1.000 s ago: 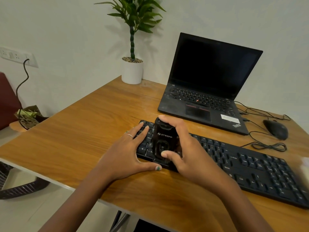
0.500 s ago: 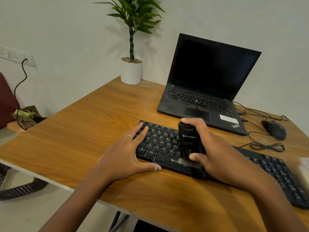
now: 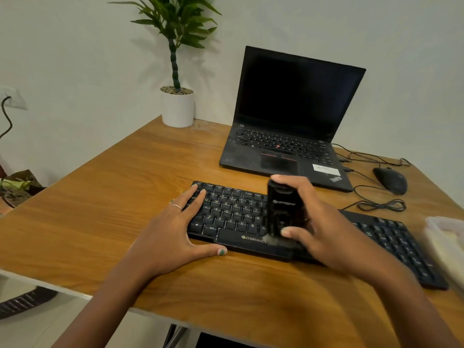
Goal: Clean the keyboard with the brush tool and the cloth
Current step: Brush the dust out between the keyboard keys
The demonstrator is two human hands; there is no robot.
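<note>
A white pot [image 3: 177, 110] holding pebbles and a green plant [image 3: 175, 23] stands at the wooden desk's [image 3: 100, 197] far edge. The Zebronics keyboard [image 3: 236, 219] lies near the front edge; the left hand [image 3: 170, 229] rests flat on it, and the right hand [image 3: 324, 229] grips the upright black brush tool [image 3: 282, 209] on its front edge.

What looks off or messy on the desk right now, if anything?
A pale smear of dust lies on the keyboard front edge, by the brand print, right under the brush tool that the right hand grips. The laptop palm rest also looks dusty. The mouse cable lies in loose loops. Nothing is spilled or broken.
</note>
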